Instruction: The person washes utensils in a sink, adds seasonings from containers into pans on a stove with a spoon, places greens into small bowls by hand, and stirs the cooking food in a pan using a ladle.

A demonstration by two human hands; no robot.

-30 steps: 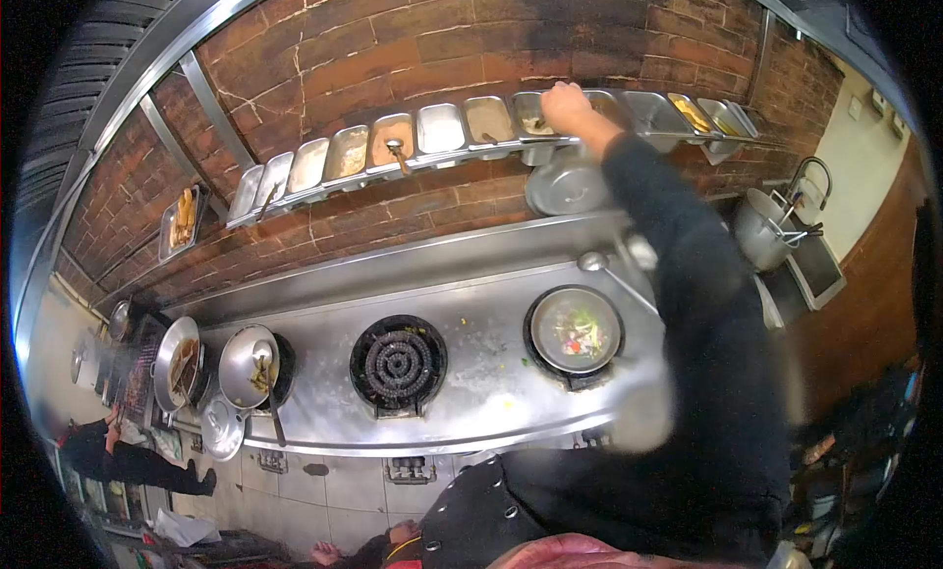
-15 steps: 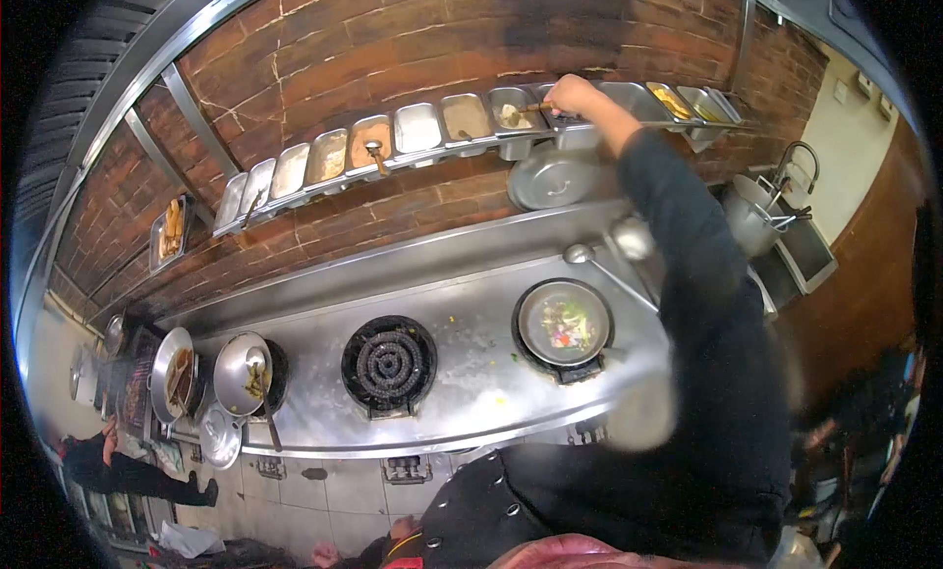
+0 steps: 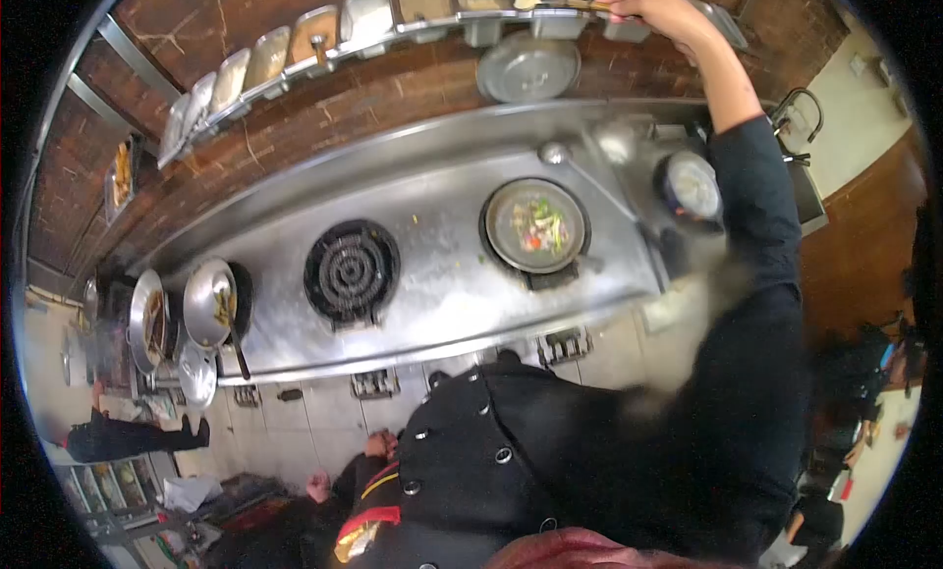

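My right hand (image 3: pixel 653 7) reaches up to the shelf of metal pans, its fingers closed around the handle of a spoon (image 3: pixel 575 3). A pale, creamy lump (image 3: pixel 527 0) sits at the spoon's far end, over the row of pans. Below, a pan (image 3: pixel 499 237) rests on the right burner with chopped vegetables (image 3: pixel 540 225) in it, green, white and red. At lower left, two small hands show beside dark sleeves, and I cannot tell whether one is my left hand. Their fingers are too small to make out.
A ladle (image 3: pixel 554 153) lies behind the pan. Two woks (image 3: pixel 201 304) (image 3: pixel 140 319) and a metal lid (image 3: pixel 197 378) stand at the left, past a bare burner (image 3: pixel 351 270). A large round lid (image 3: pixel 528 70) leans under the shelf. A person in dark clothes (image 3: pixel 138 436) is at far left.
My right hand has moved right along the shelf, bringing the spoon and its pale lump out of a pan. The view has tilted down, so the stove appears higher.
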